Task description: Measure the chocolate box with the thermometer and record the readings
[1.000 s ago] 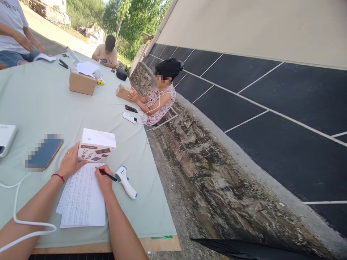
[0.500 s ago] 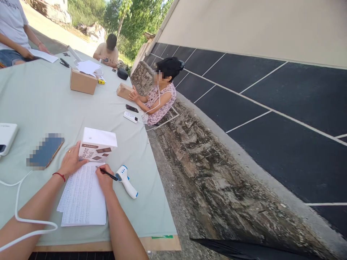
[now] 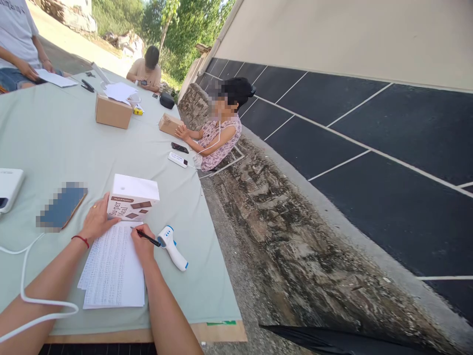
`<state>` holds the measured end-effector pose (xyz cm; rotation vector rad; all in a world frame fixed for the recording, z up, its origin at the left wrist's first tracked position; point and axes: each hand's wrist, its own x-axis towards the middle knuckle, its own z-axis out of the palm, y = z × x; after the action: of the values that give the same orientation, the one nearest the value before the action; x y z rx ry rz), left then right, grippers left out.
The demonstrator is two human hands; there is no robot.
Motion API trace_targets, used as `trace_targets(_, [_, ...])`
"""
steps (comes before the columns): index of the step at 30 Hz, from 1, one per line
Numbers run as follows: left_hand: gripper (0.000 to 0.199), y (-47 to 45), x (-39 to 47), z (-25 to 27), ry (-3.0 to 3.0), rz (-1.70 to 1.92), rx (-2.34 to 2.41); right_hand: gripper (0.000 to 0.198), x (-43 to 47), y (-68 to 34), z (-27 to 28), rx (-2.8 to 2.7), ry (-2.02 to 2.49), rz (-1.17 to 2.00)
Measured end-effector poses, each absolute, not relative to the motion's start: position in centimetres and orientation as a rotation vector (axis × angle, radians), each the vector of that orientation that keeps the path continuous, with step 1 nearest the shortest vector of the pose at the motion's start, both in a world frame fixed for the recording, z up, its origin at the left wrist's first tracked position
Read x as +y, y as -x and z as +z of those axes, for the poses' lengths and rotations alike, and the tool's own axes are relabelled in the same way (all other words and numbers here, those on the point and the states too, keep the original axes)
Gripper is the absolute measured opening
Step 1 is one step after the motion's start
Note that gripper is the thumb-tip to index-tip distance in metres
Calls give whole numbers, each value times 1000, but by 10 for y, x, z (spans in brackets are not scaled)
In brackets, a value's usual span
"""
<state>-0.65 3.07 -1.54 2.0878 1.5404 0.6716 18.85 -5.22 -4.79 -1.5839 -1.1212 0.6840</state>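
My right hand (image 3: 143,244) is closed round a black pen (image 3: 148,237), its tip close to the top of a sheet covered in rows of handwriting (image 3: 114,271). Several sheets lie stacked there. My left hand (image 3: 96,220) rests flat beside a white box (image 3: 135,186) printed with chocolate pieces. Its thumb stretches along the paper's top edge below the box, while the other fingers lie along the box's left side, partly hidden. A white and blue infrared thermometer (image 3: 173,248) lies right of my right hand.
A phone (image 3: 64,204), a white device (image 3: 9,190) and a white cable (image 3: 25,276) are at the left. Farther back stand a cardboard box (image 3: 113,112) and a smaller one (image 3: 170,124) under a seated person's hands (image 3: 183,133). Two other people sit round the table.
My hands, the pen and the papers stay nearly still. The person at the right turns the head slightly, and the person at the far left shifts the hands and a sheet a little leftward.
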Motion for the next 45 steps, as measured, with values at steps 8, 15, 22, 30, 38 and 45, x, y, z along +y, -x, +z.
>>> trace_targets(8, [87, 6, 30, -13, -2097, 667, 1533, 18, -52, -188, -46, -1119, 1568, 696])
trace_targets(15, [91, 5, 28, -9, -2063, 649, 1569, 18, -53, -187, -46, -1099, 1589, 692])
trace_targets(22, [88, 5, 28, -8, -2058, 654, 1558, 19, -50, -191, -49, -1123, 1568, 721])
trace_targets(30, [91, 4, 30, -6, -2069, 650, 1572, 22, -51, -198, -60, -1204, 1553, 694])
trace_targets(38, [91, -1, 27, 0, -2067, 641, 1591, 23, -55, -195, -51, -1150, 1564, 718])
trace_targets(45, [101, -4, 26, 1, -2079, 613, 1562, 23, -57, -199, -42, -1085, 1572, 765])
